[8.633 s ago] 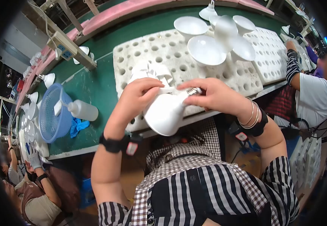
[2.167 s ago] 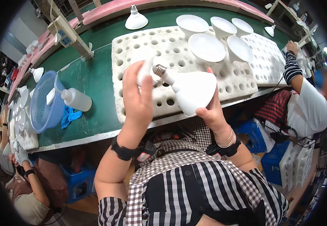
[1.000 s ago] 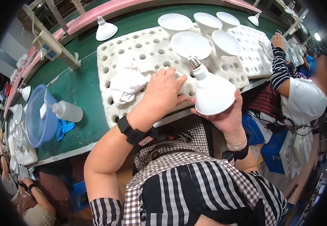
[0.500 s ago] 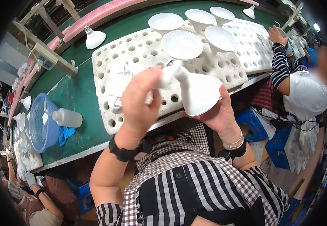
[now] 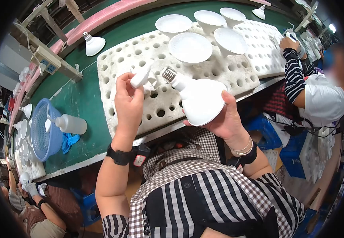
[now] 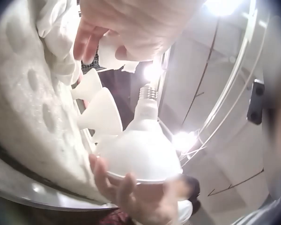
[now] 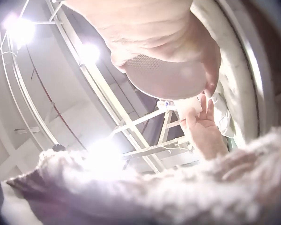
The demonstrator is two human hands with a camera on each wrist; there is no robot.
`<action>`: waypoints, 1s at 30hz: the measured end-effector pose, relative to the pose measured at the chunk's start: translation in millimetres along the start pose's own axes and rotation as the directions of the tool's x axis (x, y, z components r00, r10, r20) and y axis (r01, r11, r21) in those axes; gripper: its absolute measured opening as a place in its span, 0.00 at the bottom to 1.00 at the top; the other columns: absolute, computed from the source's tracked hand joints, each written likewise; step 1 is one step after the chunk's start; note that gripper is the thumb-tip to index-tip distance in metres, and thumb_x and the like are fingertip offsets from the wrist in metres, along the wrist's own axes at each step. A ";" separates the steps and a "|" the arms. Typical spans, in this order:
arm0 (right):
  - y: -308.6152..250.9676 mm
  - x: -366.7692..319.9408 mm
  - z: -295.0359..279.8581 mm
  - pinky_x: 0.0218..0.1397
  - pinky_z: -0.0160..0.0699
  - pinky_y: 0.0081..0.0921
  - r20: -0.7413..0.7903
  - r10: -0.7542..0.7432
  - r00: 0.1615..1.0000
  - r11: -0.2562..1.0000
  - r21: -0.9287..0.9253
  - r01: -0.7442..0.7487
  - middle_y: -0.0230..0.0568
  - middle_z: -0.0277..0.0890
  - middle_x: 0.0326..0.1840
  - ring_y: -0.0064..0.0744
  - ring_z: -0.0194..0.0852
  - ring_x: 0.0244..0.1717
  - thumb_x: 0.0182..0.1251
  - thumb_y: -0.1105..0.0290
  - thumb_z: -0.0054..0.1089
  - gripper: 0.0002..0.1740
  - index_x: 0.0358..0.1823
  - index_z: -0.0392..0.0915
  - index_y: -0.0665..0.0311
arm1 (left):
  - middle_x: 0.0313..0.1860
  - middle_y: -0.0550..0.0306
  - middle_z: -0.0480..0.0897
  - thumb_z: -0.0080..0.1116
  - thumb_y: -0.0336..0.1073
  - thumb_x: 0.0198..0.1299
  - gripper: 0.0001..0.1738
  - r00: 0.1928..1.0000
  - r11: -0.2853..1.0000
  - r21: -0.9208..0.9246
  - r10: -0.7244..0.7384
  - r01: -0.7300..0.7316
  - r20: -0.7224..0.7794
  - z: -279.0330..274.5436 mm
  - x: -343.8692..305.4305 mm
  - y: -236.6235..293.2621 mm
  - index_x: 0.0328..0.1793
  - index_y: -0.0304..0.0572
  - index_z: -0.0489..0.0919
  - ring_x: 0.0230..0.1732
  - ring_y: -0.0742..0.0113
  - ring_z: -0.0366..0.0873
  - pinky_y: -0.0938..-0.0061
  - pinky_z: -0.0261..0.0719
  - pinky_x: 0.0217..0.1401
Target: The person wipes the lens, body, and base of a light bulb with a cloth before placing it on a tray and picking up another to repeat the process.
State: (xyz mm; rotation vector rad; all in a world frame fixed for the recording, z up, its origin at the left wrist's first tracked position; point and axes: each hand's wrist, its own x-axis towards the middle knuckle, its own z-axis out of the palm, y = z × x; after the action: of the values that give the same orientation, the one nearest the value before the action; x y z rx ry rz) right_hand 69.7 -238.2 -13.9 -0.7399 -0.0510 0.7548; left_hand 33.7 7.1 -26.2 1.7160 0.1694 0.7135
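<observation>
My right hand [image 5: 232, 121] holds a white reflector bulb [image 5: 204, 101] by its wide end, thumb on the rim. The bulb's metal screw base [image 5: 169, 74] tilts up and to the left. Apart from the bulb, my left hand [image 5: 129, 99] pinches part of a white cloth [image 5: 141, 77] between thumb and fingers. In the left wrist view that cloth [image 6: 108, 52] hangs from the fingers above the upright bulb [image 6: 143, 145]. The right wrist view shows the bulb's textured face [image 7: 166, 77] under my right hand, with my left hand [image 7: 207, 133] beyond.
A foam board [image 5: 112, 67] with rows of holes lies before me, bearing several face-up bulbs [image 5: 190, 47]. Another bulb [image 5: 94, 45] stands behind it on the green table [image 5: 76, 107]. At left are a blue basket [image 5: 41, 139], a squeeze bottle [image 5: 73, 124] and a blue cloth [image 5: 69, 142].
Half a second ago the cloth in my left hand was at the bulb's neck; the hand has since drawn left, uncovering the screw base. The bulb has shifted slightly left and tilted that way.
</observation>
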 end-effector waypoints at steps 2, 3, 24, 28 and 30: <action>2.6 2.6 1.6 0.59 0.77 0.69 0.021 0.012 1.000 1.000 -0.028 -0.012 0.52 0.65 0.71 0.56 0.70 0.68 0.59 0.35 0.61 0.51 0.76 0.56 0.58 | 0.49 0.56 0.80 0.50 0.20 0.65 0.17 0.979 0.980 0.035 -0.196 0.195 0.050 -2.8 -7.1 1.4 0.60 0.33 0.70 0.50 0.72 0.82 0.77 0.79 0.49; 3.6 3.8 1.5 0.59 0.77 0.69 0.023 0.013 1.000 1.000 -0.026 -0.012 0.52 0.65 0.71 0.56 0.70 0.68 0.59 0.35 0.61 0.51 0.76 0.56 0.58 | 0.49 0.56 0.80 0.50 0.20 0.65 0.17 0.979 0.980 0.038 -0.196 0.194 0.049 -3.5 -9.1 1.9 0.60 0.33 0.70 0.50 0.72 0.82 0.77 0.79 0.49; 22.7 11.7 -0.1 0.58 0.84 0.55 0.058 0.066 0.996 0.988 -0.144 -0.057 0.47 0.67 0.69 0.44 0.73 0.66 0.64 0.41 0.61 0.47 0.76 0.55 0.60 | 0.62 0.48 0.73 0.68 0.25 0.54 0.13 0.958 0.998 -0.055 -0.014 0.032 0.287 17.8 -12.0 30.7 0.47 0.39 0.84 0.53 0.60 0.77 0.69 0.78 0.52; 24.9 14.7 1.4 0.58 0.85 0.56 0.065 0.063 0.996 0.986 -0.156 -0.052 0.48 0.67 0.70 0.45 0.74 0.65 0.65 0.41 0.61 0.46 0.76 0.56 0.60 | 0.44 0.54 0.84 0.62 0.27 0.61 0.09 0.987 0.993 0.080 -0.099 0.089 0.130 23.0 -6.2 28.5 0.47 0.36 0.82 0.38 0.65 0.81 0.73 0.79 0.39; 26.6 14.8 1.4 0.57 0.85 0.56 0.066 0.053 0.996 0.984 -0.173 -0.041 0.49 0.67 0.70 0.45 0.74 0.65 0.65 0.41 0.60 0.46 0.76 0.56 0.61 | 0.34 0.57 0.84 0.60 0.28 0.65 0.08 0.997 0.995 0.099 -0.028 0.020 0.077 24.6 0.1 24.2 0.48 0.34 0.80 0.31 0.67 0.79 0.76 0.77 0.33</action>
State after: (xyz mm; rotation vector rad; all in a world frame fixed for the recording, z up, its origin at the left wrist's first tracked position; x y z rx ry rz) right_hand 64.1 -214.9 -32.6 -0.8806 -0.1644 0.8287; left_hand 40.9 -20.2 -6.3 1.8292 0.1730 0.6279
